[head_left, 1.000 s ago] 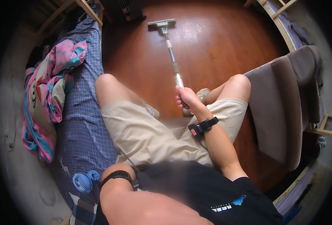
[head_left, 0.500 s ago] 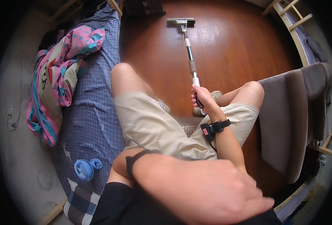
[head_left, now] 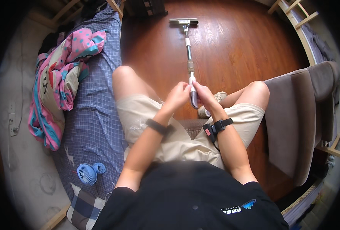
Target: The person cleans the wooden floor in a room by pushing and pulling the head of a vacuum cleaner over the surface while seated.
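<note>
A long-handled window squeegee (head_left: 189,53) points away from me over the wood floor. Its wide grey head is at the far end, and its white and grey handle has a dark rounded end near my knees. My right hand (head_left: 205,95) is closed on the grip from the right, thumb along the handle. From the left, my left hand (head_left: 179,96) pinches the handle at about the same height, fingertips next to the right thumb. Part of the fingers is hidden behind the handle and the hands themselves. Each wrist wears a black strap.
To the left, a bed with a blue checked sheet (head_left: 101,103) carries a pink and blue quilt (head_left: 68,73), a small blue fan (head_left: 87,174) and a checked pillow (head_left: 84,209). Grey-brown chair cushioning (head_left: 288,122) stands at the right, beside wooden bed rails (head_left: 306,21).
My left hand has swung from close in front of my chest out to the squeegee handle. The squeegee and my right hand have shifted slightly left, and the handle stands straighter.
</note>
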Tool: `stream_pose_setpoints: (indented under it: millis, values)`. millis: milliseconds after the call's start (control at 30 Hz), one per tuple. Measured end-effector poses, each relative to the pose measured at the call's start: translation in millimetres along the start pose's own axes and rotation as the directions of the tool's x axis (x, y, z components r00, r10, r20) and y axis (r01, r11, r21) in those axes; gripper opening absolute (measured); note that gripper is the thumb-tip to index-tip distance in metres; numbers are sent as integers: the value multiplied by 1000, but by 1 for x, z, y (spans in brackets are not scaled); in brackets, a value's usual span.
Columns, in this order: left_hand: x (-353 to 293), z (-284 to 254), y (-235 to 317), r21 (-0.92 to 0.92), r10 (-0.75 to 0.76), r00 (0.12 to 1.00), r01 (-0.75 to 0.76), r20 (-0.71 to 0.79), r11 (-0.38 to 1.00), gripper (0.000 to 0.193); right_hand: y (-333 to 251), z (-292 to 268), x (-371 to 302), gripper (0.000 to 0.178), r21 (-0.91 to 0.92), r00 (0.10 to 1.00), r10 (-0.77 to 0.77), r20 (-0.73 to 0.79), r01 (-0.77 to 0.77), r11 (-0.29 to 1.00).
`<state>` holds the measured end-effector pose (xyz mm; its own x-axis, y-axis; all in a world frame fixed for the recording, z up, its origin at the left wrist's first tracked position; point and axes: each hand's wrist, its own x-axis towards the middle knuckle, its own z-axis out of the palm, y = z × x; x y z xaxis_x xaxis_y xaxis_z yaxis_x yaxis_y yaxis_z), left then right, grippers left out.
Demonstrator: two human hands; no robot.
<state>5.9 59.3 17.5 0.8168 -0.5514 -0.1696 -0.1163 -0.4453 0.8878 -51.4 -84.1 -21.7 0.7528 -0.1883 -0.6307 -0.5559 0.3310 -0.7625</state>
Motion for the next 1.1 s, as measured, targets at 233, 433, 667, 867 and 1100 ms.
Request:
stream_pose_setpoints:
  millis: [233, 433, 667, 867, 1100]
  values:
    - [0, 15, -10, -393, -402, 751, 632, 524, 667, 44, 22, -9, 35, 60, -553, 981, -192, -21, 149, 820]
    - [-10, 10, 7, -425, -368, 850, 512, 377, 746, 25, 10, -5, 45, 47, -344, 987, -156, -49, 130, 930]
    - [-61, -42, 35, -194, -308, 815, 447, 491, 873, 20, -14, 20, 22, 48, -50, 995, -14, 95, 19, 999]
    - [-132, -79, 68, -88, -373, 768, 482, 520, 872, 37, -18, 27, 13, 44, -11, 996, 18, 87, -17, 1000]
    - [-124, -45, 66, -128, -311, 818, 418, 483, 900, 26, -14, 38, 4, 33, -161, 999, -4, 34, 9, 987]
